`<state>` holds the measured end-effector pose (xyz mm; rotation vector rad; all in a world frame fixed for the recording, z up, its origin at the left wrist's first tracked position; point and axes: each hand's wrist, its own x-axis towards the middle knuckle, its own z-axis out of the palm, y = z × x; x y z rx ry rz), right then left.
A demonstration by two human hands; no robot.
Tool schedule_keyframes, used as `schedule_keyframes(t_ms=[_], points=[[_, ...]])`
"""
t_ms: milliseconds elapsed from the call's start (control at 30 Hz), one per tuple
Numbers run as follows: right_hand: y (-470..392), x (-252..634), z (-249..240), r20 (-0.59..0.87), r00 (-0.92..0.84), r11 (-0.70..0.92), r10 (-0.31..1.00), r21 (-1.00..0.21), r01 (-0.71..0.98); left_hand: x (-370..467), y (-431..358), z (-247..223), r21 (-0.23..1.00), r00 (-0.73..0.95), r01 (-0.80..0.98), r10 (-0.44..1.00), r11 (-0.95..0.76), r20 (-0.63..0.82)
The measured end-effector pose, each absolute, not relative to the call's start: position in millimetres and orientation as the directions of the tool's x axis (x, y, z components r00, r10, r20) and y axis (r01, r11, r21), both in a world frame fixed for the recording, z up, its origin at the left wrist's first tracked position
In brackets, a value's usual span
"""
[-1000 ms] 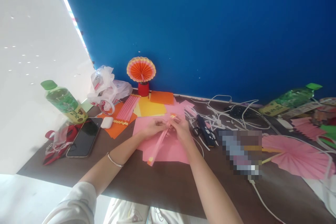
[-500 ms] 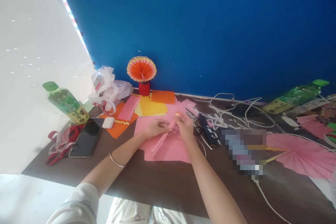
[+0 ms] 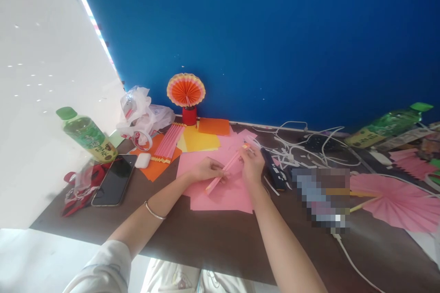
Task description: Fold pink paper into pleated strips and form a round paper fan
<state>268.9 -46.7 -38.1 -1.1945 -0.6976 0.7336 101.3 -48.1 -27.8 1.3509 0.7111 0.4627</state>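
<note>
Both hands hold a narrow folded strip of pink paper (image 3: 232, 163) with yellow-orange ends, slanting up to the right. My left hand (image 3: 208, 170) pinches it near its lower end. Near the upper end, my right hand (image 3: 253, 161) has its fingers closed on it. Beneath the hands lie pink paper sheets (image 3: 220, 201). A pleated pink paper piece (image 3: 169, 143) with yellow edges rests to the left, on an orange sheet (image 3: 151, 172). Yellow paper (image 3: 199, 139) and another orange sheet (image 3: 213, 126) lie beyond.
An orange paper fan (image 3: 186, 90) stands in a red holder (image 3: 189, 116) by the blue wall. At left are a bottle (image 3: 87, 135), a phone (image 3: 115, 179), an earbud case (image 3: 143, 160) and tape (image 3: 142, 140). White cables (image 3: 326, 144), a dark cutter-like tool (image 3: 274, 170) and a pink fan (image 3: 395, 201) lie at right.
My right hand has shifted right along with the strip's upper end. The strip's lower end now shows below my left hand, at a shallower slant.
</note>
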Motion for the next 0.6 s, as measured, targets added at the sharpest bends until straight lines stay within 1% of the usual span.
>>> schedule_keyframes(t_ms=[133, 267, 367, 467, 600], points=[[-43, 281, -39, 0.101, 0.617, 0.219, 0.78, -0.968, -0.119, 102, -47, -31, 0.977, 0.712, 0.077, 0.675, 0.199, -0.194], [-40, 294, -43, 0.08, 0.683, 0.247, 0.726, -0.958, -0.149, 101, -48, -30, 0.981, 0.721, 0.141, 0.664, 0.135, -0.195], [-39, 299, -44, 0.07, 0.693, 0.243, 0.717, -0.957, -0.155, 100, -50, -27, 0.978, 0.706, 0.188, 0.681, 0.085, -0.195], [-38, 300, -43, 0.046, 0.705, 0.241, 0.708, -0.954, -0.179, 100, -53, -25, 0.979, 0.695, 0.2, 0.7, 0.03, -0.164], [-39, 300, -42, 0.026, 0.724, 0.239, 0.69, -0.952, -0.194, 102, -59, -23, 0.977, 0.693, 0.211, 0.704, 0.01, -0.157]])
